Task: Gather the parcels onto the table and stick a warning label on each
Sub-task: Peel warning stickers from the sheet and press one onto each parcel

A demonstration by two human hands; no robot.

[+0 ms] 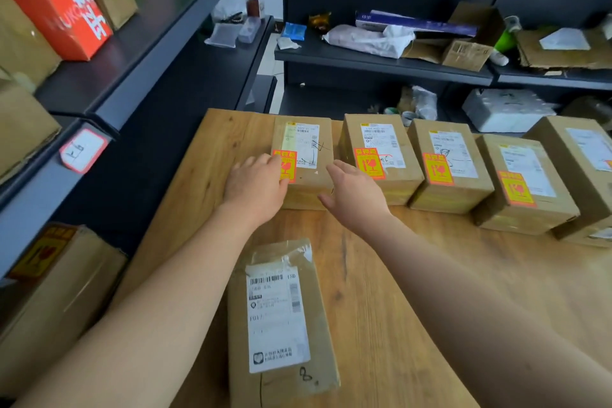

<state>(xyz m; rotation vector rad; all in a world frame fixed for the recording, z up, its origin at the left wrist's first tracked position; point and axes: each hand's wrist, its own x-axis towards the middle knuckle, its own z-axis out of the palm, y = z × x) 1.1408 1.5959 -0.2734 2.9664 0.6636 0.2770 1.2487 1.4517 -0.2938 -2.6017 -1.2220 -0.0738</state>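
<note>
Several brown parcels stand in a row along the far side of the wooden table. The leftmost parcel carries an orange warning label. My left hand lies flat on that parcel's left edge, partly over the label. My right hand hovers open at the parcel's right side, fingers spread. The parcels to the right each show an orange label. Close to me lies a flat parcel with a white shipping slip and no orange label visible.
Dark shelving rises on the left with a red box and brown boxes. A parcel with an orange label sits low at the left. Shelves behind the table hold clutter, a torn carton and a white pack.
</note>
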